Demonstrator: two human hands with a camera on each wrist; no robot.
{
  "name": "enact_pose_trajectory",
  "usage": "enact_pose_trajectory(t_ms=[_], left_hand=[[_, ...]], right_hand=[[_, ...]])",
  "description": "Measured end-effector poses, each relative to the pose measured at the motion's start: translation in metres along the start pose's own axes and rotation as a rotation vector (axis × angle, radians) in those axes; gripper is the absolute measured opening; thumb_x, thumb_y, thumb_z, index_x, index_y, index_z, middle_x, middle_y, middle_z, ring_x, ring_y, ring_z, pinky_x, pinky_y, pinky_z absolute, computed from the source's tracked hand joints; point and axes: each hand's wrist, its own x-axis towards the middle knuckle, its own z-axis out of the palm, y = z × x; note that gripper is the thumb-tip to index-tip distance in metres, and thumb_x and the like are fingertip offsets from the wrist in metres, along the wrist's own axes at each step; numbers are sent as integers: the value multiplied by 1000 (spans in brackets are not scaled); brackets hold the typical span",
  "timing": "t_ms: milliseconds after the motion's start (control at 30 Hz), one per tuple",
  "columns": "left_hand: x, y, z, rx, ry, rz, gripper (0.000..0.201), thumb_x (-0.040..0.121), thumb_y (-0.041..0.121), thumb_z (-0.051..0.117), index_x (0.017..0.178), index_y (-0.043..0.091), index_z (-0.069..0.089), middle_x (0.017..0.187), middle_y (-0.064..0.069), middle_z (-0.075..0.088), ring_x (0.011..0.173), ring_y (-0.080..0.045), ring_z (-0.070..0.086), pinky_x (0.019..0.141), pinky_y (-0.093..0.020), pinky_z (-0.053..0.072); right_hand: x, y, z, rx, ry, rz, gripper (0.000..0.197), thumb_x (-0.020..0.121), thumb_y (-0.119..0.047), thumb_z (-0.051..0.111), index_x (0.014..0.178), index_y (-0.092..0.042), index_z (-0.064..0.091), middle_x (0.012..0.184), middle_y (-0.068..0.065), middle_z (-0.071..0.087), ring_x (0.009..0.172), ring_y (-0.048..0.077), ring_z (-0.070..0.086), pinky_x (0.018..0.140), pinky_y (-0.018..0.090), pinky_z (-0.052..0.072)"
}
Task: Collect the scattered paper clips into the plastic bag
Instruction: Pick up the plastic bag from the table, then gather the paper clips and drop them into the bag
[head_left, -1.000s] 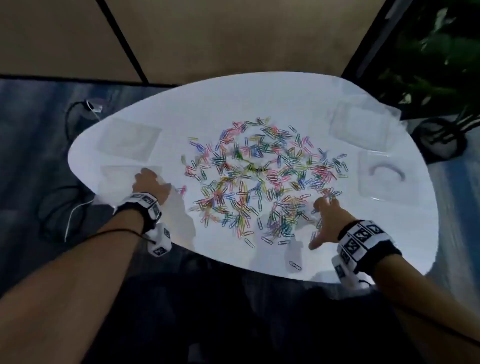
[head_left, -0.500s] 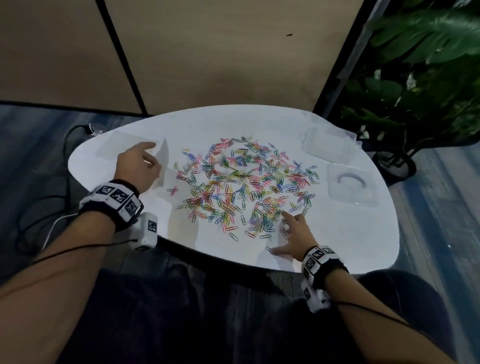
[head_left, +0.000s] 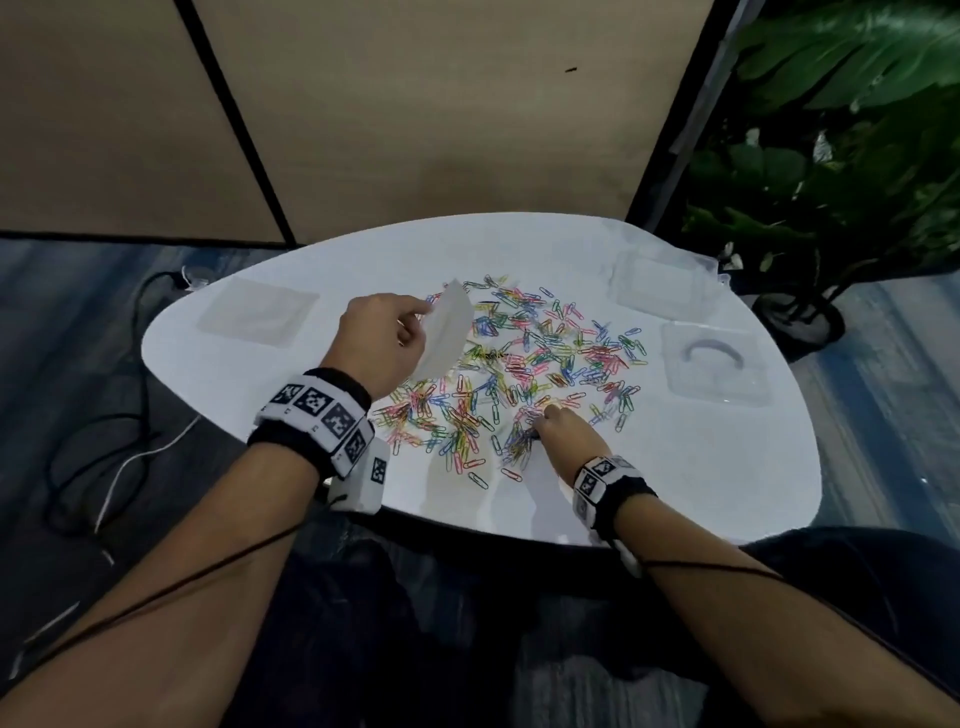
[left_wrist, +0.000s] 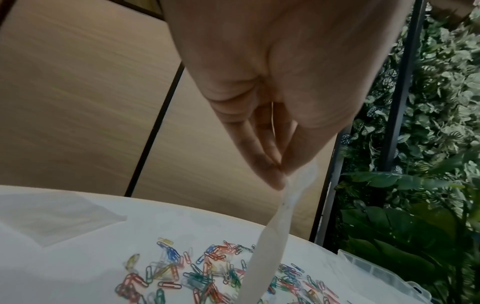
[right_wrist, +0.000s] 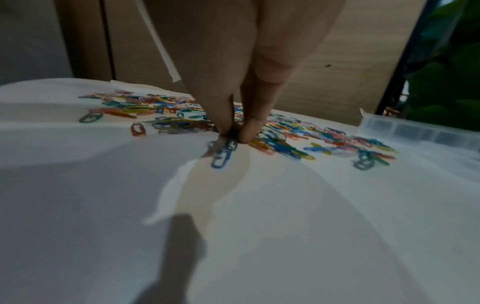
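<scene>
Several coloured paper clips (head_left: 540, 358) lie scattered over the middle of the white table (head_left: 270, 395). My left hand (head_left: 423, 318) pinches the top edge of a clear plastic bag (head_left: 447, 332) and holds it up over the pile's left edge. In the left wrist view the bag (left_wrist: 267, 246) hangs from the fingertips (left_wrist: 275, 181) above the clips (left_wrist: 194, 275). My right hand (head_left: 540, 422) is down at the pile's near side. Its thumb and finger (right_wrist: 249, 131) pinch together on a few blue clips (right_wrist: 223, 154) against the table.
Another flat clear bag (head_left: 257, 317) lies at the table's far left. Two clear plastic boxes (head_left: 662, 286) (head_left: 714, 364) sit at the right. A potted plant (head_left: 831, 218) stands beyond the right edge. Cables (head_left: 104, 441) run over the floor at the left.
My left hand has lifted the bag from the table's left side and carried it right to the pile. My right hand has moved into the clips and closed its fingers on some.
</scene>
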Motion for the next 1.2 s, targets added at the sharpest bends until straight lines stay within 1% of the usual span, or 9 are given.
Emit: enact_pose_trajectory(t_ms=[133,200,333,467,600,733,867,1033,1200], left_hand=[[-5,20,-11,-8,60,-50,29,88,9,61,113,14,75,87,0,73,72,-15,68,78,-17,48],[-11,16,-9,-133,99,-141,26,88,8,63,112,11,75,85,-3,74,68,-14,71,65,-11,50],[-11,15,5,-218,30,-193,26,87,4,66,112,5,74,87,-8,74,70,-21,74,73,-28,61],[13,16,11,-208,-6,-178,28,87,5,66,114,6,74,89,-6,74,73,-22,73,84,-33,61],[29,18,23,-201,-11,-184,29,87,5,65,114,6,74,93,-7,75,77,-21,72,84,-28,58],[28,31,30,-237,-4,-159,27,89,5,63,113,7,74,96,-8,76,81,-22,71,84,-27,57],[23,42,36,-281,-73,-148,23,88,2,62,104,10,77,80,-13,75,74,-28,71,65,-29,55],[26,52,45,-253,-106,-116,26,85,-5,58,94,11,77,87,-21,74,83,-34,72,80,-38,61],[31,56,60,-215,-107,-154,22,87,1,64,105,5,76,96,-10,74,80,-15,63,82,-21,53]], right_hand=[[14,7,-23,16,-74,79,20,90,6,49,96,0,67,95,16,65,93,31,65,72,33,49],[28,15,-34,130,-74,208,15,89,-2,58,89,-2,72,89,13,70,83,28,68,70,30,56],[46,30,-71,394,12,314,18,87,-23,70,87,-7,79,82,7,75,75,20,69,74,26,58],[42,23,-133,1220,216,343,12,80,-9,78,89,-2,75,89,15,76,77,21,74,80,31,60],[28,-6,-171,1730,153,163,14,87,0,67,99,7,68,94,15,73,88,20,72,78,21,58],[30,-32,-161,1837,109,152,9,90,-1,64,96,5,68,87,8,72,87,16,71,79,20,56],[38,-43,-146,1791,116,192,9,90,0,63,97,3,69,88,10,73,85,19,72,81,23,58],[46,-36,-139,1687,175,229,15,88,9,60,101,8,68,87,15,71,73,16,71,72,21,58],[54,-26,-127,1521,130,312,19,81,12,61,84,-4,72,77,13,70,68,22,66,72,30,59]])
